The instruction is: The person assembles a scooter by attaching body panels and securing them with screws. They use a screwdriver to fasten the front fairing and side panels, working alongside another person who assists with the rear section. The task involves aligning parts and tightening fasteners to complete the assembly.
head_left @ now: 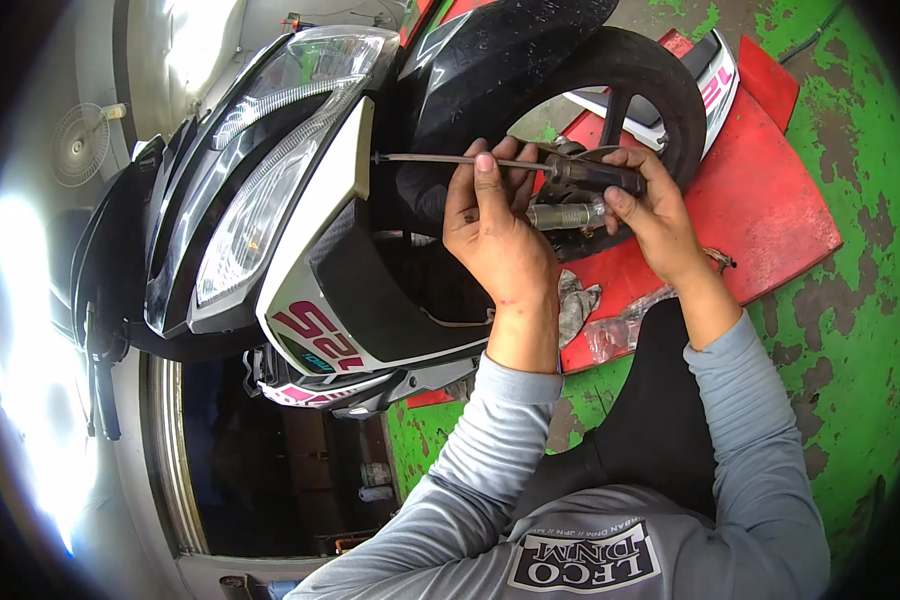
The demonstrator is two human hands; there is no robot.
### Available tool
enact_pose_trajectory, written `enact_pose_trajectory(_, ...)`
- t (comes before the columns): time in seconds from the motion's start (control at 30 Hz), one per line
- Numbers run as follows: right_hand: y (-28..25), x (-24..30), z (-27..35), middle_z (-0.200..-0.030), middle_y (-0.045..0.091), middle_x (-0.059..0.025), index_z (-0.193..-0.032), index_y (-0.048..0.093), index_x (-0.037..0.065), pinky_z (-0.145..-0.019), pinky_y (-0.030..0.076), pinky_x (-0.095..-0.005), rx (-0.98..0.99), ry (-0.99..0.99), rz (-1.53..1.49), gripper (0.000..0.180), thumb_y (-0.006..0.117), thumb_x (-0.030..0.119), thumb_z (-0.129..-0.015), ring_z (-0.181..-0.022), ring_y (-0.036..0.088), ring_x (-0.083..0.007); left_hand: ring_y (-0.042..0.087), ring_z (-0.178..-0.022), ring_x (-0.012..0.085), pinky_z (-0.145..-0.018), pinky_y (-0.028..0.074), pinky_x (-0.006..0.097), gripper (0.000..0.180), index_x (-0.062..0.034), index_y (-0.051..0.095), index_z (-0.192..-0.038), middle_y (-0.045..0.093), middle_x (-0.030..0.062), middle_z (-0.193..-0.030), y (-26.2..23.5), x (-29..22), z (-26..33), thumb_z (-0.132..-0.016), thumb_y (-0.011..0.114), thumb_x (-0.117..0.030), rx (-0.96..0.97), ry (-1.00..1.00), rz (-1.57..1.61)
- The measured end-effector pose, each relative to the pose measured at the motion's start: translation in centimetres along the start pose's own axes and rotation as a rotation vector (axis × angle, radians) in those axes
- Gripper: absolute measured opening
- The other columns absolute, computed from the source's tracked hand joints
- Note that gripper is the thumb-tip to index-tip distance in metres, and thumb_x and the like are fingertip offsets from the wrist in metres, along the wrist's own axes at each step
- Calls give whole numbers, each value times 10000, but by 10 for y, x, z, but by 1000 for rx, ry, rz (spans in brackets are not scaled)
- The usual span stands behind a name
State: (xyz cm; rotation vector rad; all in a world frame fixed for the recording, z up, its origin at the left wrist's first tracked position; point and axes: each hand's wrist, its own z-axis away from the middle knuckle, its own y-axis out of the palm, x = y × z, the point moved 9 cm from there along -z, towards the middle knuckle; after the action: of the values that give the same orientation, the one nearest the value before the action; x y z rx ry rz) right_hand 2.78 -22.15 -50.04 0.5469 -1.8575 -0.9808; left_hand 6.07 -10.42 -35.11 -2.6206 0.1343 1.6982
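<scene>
Currently, a long screwdriver (490, 163) is held in both hands. Its dark handle is clamped in the right hand (650, 215) at the 3 o'clock end; the thin shaft is steadied between the closed fingers of the left hand (495, 235), the nearer hand to the tip. The long axis runs 3 to 9 o'clock, with the tip set against the white fairing panel (320, 230) of the scooter. A front wheel (660, 90) is seen behind, at 12 o'clock from the hands, over a red ramp (770, 200).
</scene>
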Motion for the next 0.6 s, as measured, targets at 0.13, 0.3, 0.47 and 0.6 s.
enact_pose_trajectory(0.13, -9, 2, -13, -1026, 624, -13, -1227, 621, 13, -747, 483, -249, -54, -96, 34, 321, 717, 126, -942, -827, 566, -80, 714, -1047, 315, -916, 599, 383, 379, 61, 520, -1281, 666, 224, -1196, 3, 4, -5, -1041, 601, -220, 36, -9, 5)
enact_pose_trajectory(0.3, -16, 18, -60, -914, 621, 19, -1226, 652, 23, -624, 453, -217, 29, -46, 40, 379, 703, 296, -968, -729, 553, -55, 710, -1050, 308, -910, 604, 379, 358, 51, 522, -1223, 664, 213, -1174, 14, 7, -21, -1031, 623, -234, 38, -15, 59)
enact_pose_trajectory(0.47, -13, 26, -69, -811, 574, 39, -1187, 648, 43, -519, 370, -216, 194, 352, 241, 525, 533, 531, -1030, -611, 485, -42, 727, -971, 278, -842, 615, 349, 334, 51, 552, -1160, 682, 195, -1105, 13, -2, -21, -1015, 654, -233, 8, 18, 4)
enact_pose_trajectory(0.6, -18, 19, -65, -940, 593, 26, -1206, 628, 41, -520, 368, -218, 156, 251, 137, 529, 547, 530, -1022, -680, 500, -44, 732, -901, 247, -802, 621, 338, 313, 54, 574, -1091, 698, 175, -1042, 9, -3, -21, -1006, 669, -232, -27, 9, -43)
